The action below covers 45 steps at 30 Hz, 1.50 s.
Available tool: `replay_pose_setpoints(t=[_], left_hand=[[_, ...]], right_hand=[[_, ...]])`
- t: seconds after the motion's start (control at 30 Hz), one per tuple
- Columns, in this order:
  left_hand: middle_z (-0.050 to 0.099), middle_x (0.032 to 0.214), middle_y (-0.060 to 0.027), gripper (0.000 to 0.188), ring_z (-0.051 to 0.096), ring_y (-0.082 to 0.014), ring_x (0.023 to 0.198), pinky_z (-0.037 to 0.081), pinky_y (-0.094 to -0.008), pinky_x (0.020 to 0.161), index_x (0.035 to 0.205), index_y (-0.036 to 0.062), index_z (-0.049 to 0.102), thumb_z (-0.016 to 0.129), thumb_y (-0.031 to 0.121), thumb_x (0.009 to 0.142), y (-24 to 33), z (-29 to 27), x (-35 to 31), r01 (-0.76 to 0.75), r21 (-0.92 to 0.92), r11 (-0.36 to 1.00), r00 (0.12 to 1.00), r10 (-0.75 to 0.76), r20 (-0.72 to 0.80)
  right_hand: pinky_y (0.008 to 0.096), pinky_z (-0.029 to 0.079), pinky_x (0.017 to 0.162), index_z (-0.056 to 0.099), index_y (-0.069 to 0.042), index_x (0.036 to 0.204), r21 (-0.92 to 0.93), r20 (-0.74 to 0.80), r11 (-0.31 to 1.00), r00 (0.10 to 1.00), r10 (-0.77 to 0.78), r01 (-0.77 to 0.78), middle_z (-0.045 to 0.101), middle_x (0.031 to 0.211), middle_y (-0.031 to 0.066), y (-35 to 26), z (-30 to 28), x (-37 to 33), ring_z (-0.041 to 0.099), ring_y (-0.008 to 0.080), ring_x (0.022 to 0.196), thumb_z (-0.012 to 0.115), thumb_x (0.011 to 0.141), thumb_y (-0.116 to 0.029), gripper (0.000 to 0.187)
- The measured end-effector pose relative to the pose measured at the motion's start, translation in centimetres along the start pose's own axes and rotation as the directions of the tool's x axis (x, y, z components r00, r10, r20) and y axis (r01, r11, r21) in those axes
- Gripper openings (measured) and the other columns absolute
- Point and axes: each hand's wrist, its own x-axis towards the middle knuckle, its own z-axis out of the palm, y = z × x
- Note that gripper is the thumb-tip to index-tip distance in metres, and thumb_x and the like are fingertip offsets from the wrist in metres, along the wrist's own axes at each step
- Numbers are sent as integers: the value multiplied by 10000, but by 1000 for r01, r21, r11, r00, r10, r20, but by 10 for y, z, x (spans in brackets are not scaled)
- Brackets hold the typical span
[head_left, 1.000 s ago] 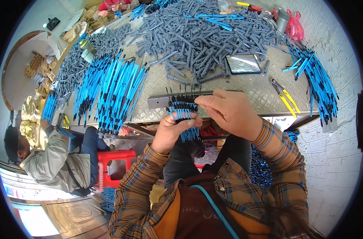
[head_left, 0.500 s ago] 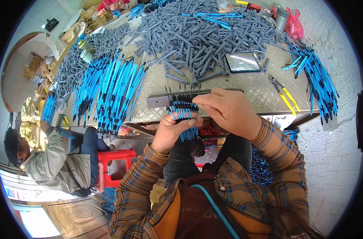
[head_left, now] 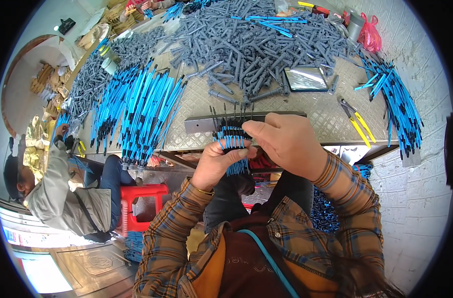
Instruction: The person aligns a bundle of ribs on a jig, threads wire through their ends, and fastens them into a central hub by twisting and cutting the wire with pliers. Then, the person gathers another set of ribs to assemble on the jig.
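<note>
A row of thin blue rods with black sleeves and dark pin-like tips (head_left: 231, 133) is gripped side by side in my left hand (head_left: 211, 166), tips pointing away from me. My left thumb presses across the blue part, and the lower ends hang beneath the hand. At the row's right end, my right hand (head_left: 291, 146) is closed, thumb and forefinger together against the black sleeves. What sits between those fingertips is hidden. Just behind the rods lies a flat grey metal bar (head_left: 199, 124) along the table's near edge.
Grey plastic wall plugs (head_left: 236, 44) are heaped across the table (head_left: 186, 141). Blue rod bundles lie left (head_left: 149, 114) and right (head_left: 398, 109). Yellow-handled pliers (head_left: 355, 123) and a dark-framed flat tray (head_left: 306, 79) are at right. A person (head_left: 72, 198) sits left beside a red stool (head_left: 142, 198).
My right hand has shifted slightly, its fingers curling closer in at the row's right end. My left hand keeps its hold. The person at left has raised a hand toward the table.
</note>
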Motion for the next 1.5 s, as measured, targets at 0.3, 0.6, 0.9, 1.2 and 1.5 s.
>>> replay_pose_setpoints(t=[0.3,0.6,0.9,1.2,1.5], left_hand=[[636,971,-90,212,596,-159,931,468,-284,845,1063,1,587,541,7,856,0,0,0,-32,88,996,999,28,45],[633,1004,-78,245,582,-143,953,445,-272,866,1096,0,571,540,1,854,3,-6,0,-21,141,990,993,4,117],[632,992,-54,222,563,-126,958,425,-268,870,1065,0,587,549,3,846,11,-5,0,29,195,980,989,-57,140],[620,984,-8,211,535,-89,933,420,-253,849,1046,18,604,570,6,839,2,-13,-1,-17,210,978,990,-13,143],[617,977,6,190,531,-67,913,428,-245,831,1026,24,610,576,14,840,4,-14,-1,27,214,977,987,-59,147]], right_hand=[[350,403,465,598,-125,947,-12,0,998,998,-58,58,461,605,45,1,3,1,528,239,541,609,734,-138,213],[345,425,488,587,-117,913,-124,108,984,987,-116,129,493,625,46,-3,-4,8,539,250,556,598,747,-142,168],[336,430,487,587,-127,916,211,-23,973,995,-93,96,518,646,44,14,16,6,555,240,575,624,746,-163,178],[330,399,452,604,-147,936,-135,26,974,984,-178,179,446,588,22,-5,9,12,512,213,513,633,744,-186,198],[324,386,439,612,-159,949,-21,60,989,988,-145,146,413,573,15,2,12,11,499,203,501,630,740,-194,212]])
